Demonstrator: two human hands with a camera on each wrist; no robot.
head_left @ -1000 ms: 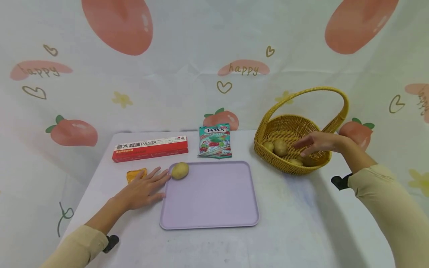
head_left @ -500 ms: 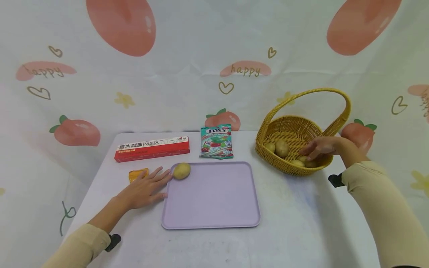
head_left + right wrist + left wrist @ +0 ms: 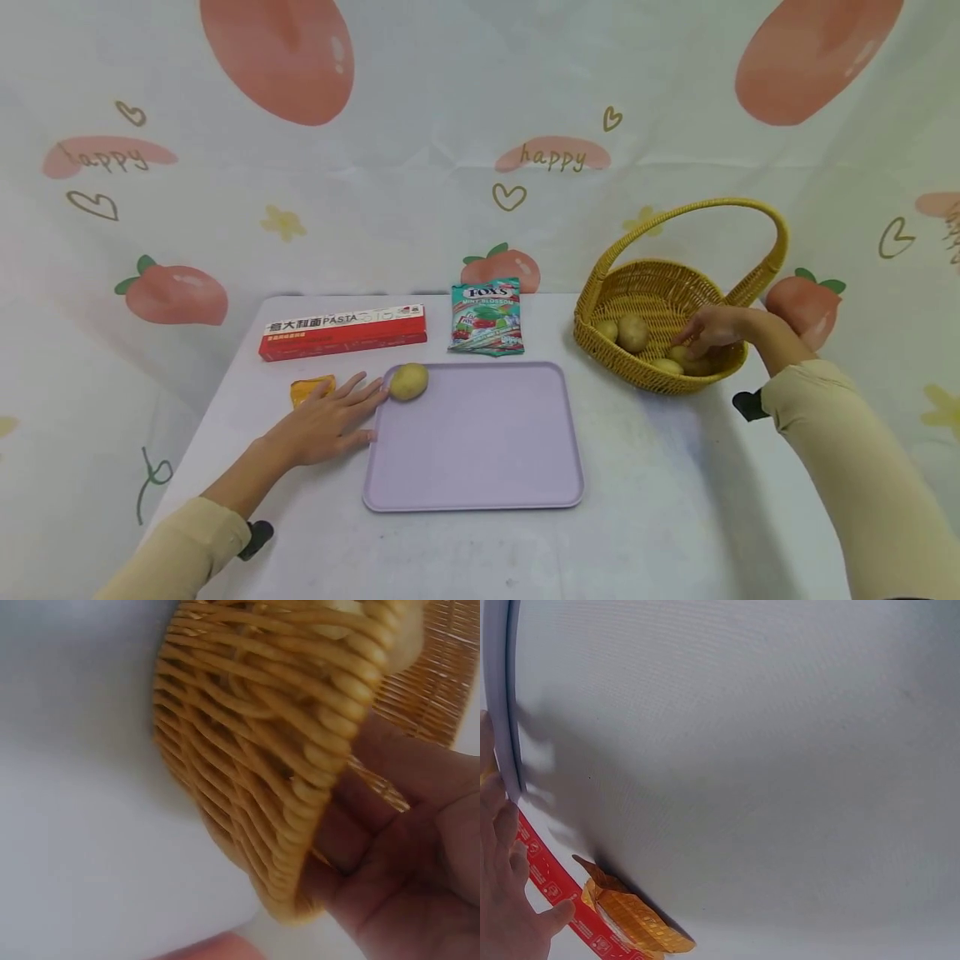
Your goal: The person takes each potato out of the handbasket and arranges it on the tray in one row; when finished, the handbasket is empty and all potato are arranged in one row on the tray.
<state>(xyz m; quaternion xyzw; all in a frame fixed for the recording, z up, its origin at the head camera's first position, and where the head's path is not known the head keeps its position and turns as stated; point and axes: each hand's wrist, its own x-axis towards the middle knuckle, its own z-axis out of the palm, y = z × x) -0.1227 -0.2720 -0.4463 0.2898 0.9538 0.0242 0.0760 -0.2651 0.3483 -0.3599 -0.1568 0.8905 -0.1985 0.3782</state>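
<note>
"How does the potato (image 3: 696,364) look from the head?"

"Rounded, yellow-brown, partly covered. It lies at the near right inside the basket (image 3: 626,365), under the right hand (image 3: 714,326)."

"And the fingers?"

"Bent down over it; I can't tell whether they pinch it. The left hand (image 3: 321,427) has its fingers spread at the left edge of the tray (image 3: 480,454), just beside another potato (image 3: 408,382)."

"Anything around?"

"The orange packet (image 3: 303,392) by the left hand, the pasta box (image 3: 343,332) and candy bag (image 3: 486,317) farther off. The basket's handle (image 3: 759,275) rises just beyond the right wrist."

"Left wrist?"

"Fingers at the tray's edge, the packet near them."

"Right wrist?"

"Fingers reach behind the woven wall, which hides their tips."
</note>
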